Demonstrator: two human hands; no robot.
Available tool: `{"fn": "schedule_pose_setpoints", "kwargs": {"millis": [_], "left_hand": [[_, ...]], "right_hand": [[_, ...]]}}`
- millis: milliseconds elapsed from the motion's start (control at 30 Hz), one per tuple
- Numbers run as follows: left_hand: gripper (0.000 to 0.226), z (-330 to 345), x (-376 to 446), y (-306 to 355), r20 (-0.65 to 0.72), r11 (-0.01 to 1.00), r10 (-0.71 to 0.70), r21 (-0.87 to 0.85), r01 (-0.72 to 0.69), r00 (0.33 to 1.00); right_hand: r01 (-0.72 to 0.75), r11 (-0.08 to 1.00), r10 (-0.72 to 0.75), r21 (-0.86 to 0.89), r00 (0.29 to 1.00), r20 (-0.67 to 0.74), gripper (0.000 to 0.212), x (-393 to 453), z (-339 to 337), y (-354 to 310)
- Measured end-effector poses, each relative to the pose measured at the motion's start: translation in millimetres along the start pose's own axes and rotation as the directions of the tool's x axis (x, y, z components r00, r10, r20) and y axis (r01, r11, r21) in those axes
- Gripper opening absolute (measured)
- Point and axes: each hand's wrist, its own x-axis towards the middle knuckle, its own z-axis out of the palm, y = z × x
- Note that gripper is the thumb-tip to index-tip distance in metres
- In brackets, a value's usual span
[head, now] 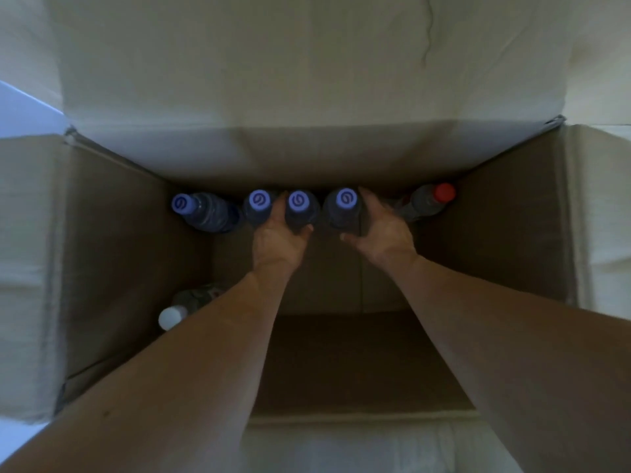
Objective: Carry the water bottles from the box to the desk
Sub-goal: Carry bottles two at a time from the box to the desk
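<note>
I look straight down into a deep cardboard box [119, 233]. Several blue-capped water bottles stand in a row along its far wall. My left hand [278, 238] is wrapped around one blue-capped bottle [300, 208] in the middle of the row. My right hand [382, 228] grips the blue-capped bottle beside it [345, 204]. Two more blue-capped bottles [201, 208] [257, 204] stand to the left. A red-capped bottle [432, 199] leans in the far right corner. A white-capped bottle [174, 312] sits at the near left, partly hidden by my left forearm.
The box flaps stand open on all sides: a tall pale flap [307, 80] at the back, side flaps at left [27, 233] and right [601, 216]. The brown box floor [341, 353] shows between my forearms. No desk is in sight.
</note>
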Motion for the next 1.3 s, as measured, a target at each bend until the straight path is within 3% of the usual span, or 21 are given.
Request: {"fn": "schedule_pose_setpoints", "kwargs": {"millis": [367,767,967,1133,1300], "left_hand": [[0.061,12.4,14.5,-8.8,-0.092,0.981,0.154,0.134,-0.141,0.984],[0.066,11.7,-21.9,-27.2,0.049,0.984,0.102,0.142,-0.108,0.994],[0.083,19.0,-6.7,-28.5,0.082,0.986,0.1,0.129,-0.11,0.992],[0.081,22.7,-0.5,-32.0,0.093,0.989,0.111,0.092,-0.119,0.989],[0.073,7.7,-13.3,-34.5,0.175,0.992,0.126,-0.003,-0.127,0.977]], "right_hand": [[0.104,0.991,-0.09,0.082,0.984,-0.152,0.062,27.1,18.2,4.2],[0.126,0.992,-0.126,-0.001,0.992,0.016,0.07,-7.7,14.8,31.4],[0.113,0.994,-0.114,0.008,0.991,0.065,0.093,3.1,20.1,31.2],[0.071,0.993,-0.077,0.089,0.995,0.064,0.087,8.8,24.0,35.8],[-0.002,0.971,-0.045,0.238,0.98,0.192,0.076,-4.6,17.7,44.3]]}}
